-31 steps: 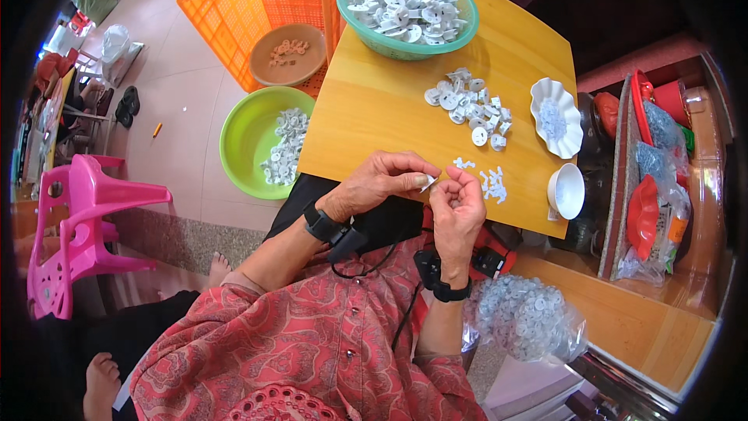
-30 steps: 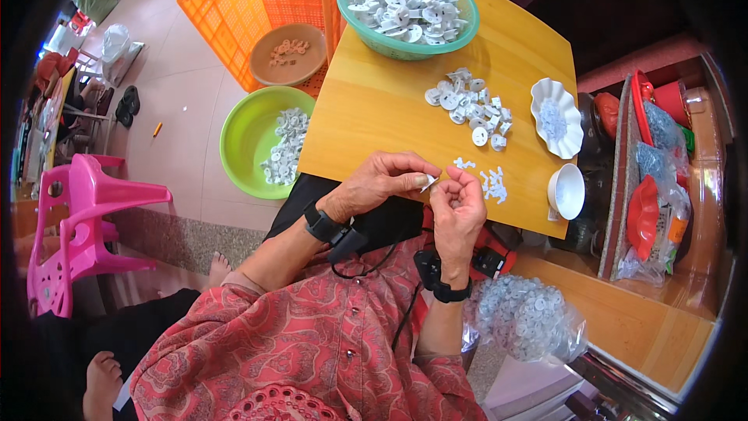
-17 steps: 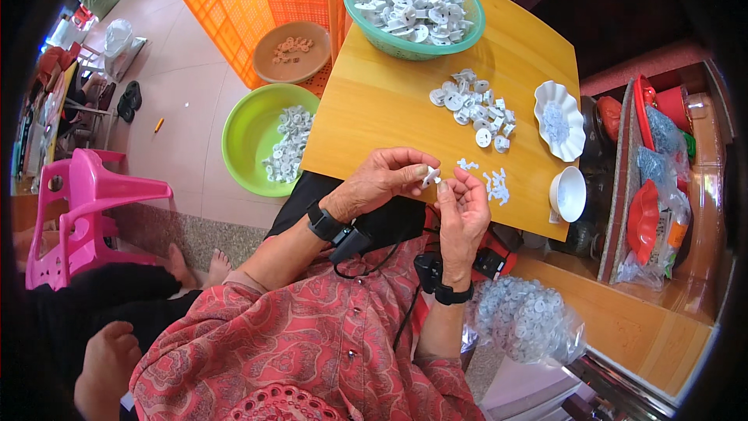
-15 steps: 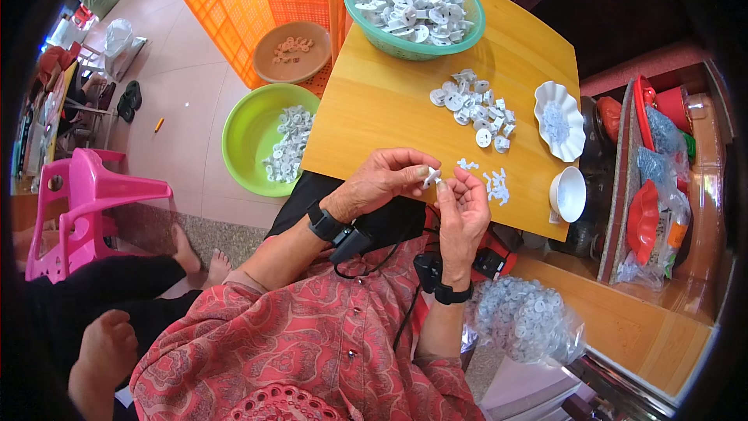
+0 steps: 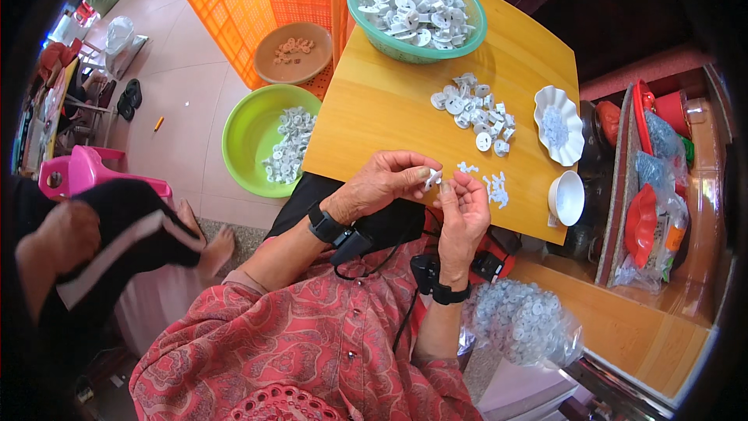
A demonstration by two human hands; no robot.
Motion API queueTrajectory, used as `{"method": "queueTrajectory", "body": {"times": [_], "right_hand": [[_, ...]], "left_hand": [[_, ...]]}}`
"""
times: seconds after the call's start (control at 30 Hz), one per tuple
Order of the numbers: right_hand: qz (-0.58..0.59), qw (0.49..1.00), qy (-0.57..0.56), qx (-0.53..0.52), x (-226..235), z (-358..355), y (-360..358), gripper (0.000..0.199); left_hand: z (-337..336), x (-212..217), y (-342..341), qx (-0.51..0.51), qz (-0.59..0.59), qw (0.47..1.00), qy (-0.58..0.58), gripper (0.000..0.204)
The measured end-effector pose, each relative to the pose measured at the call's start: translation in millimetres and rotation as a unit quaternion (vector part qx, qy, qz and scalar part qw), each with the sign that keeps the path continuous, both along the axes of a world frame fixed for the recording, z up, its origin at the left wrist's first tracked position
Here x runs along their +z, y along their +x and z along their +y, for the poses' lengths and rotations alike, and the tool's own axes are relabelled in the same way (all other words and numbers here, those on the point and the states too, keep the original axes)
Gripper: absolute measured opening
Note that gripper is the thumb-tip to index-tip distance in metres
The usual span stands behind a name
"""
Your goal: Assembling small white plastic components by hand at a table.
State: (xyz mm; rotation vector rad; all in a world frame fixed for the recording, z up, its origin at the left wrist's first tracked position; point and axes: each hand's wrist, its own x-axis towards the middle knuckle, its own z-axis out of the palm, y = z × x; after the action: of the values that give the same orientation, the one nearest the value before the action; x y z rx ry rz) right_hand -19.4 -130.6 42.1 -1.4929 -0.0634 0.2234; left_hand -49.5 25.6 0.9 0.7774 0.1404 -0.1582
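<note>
Over the near edge of the yellow table (image 5: 366, 132), my left hand (image 5: 389, 181) pinches a small white plastic piece (image 5: 432, 178) between thumb and fingers. My right hand (image 5: 464, 204) is closed, its thumb and fingertip pressed together right beside that piece. Whether the right fingers grip the same piece or another tiny part is too small to tell. Just beyond my right hand lie several small white branched plastic parts (image 5: 496, 189). Farther back is a loose pile of round white plug-like pieces (image 5: 475, 109).
A teal basket (image 5: 362, 27) heaped with white pieces stands at the back. At right are a scalloped white dish (image 5: 573, 148) and a white bowl (image 5: 566, 196). A green basin (image 5: 241, 129), brown bowl (image 5: 269, 70) and orange crate (image 5: 226, 15) stand left. Another person's leg (image 5: 132, 242) is near.
At left, the other person's leg and hand have moved up, now covering much of the pink chair. My hands stay almost in place, with the white piece turned slightly.
</note>
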Motion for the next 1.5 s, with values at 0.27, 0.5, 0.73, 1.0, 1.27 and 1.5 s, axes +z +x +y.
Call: {"method": "queueTrajectory", "body": {"times": [0.27,0.5,0.73,1.0,1.27,1.5], "right_hand": [[-0.001,0.998,-0.047,-0.035,-4.5,-7.0,-0.9,0.023],[-0.028,0.995,-0.085,-0.048,-12.7,-16.1,-2.8,0.021],[-0.075,0.985,-0.134,-0.073,-28.6,-28.7,-3.3,0.020],[-0.150,0.951,-0.253,-0.098,-30.9,-32.2,-2.8,0.014],[-0.369,0.820,-0.436,0.035,-29.1,-32.3,-7.2,0.028],[-0.375,0.801,-0.463,0.058,-26.3,-35.3,-9.9,0.034]], "left_hand": [[7.2,1.7,7.8,0.024,-0.003,1.000,0.019,0.028],[31.1,26.1,43.5,0.067,0.024,0.994,0.089,0.028],[77.7,95.8,119.9,0.207,-0.071,0.943,0.252,0.035],[74.8,91.9,121.5,0.263,-0.099,0.895,0.345,0.032],[22.2,21.3,106.3,0.153,-0.131,0.789,0.581,0.018],[-14.2,12.7,123.4,0.145,-0.232,0.705,0.654,0.018]]}}
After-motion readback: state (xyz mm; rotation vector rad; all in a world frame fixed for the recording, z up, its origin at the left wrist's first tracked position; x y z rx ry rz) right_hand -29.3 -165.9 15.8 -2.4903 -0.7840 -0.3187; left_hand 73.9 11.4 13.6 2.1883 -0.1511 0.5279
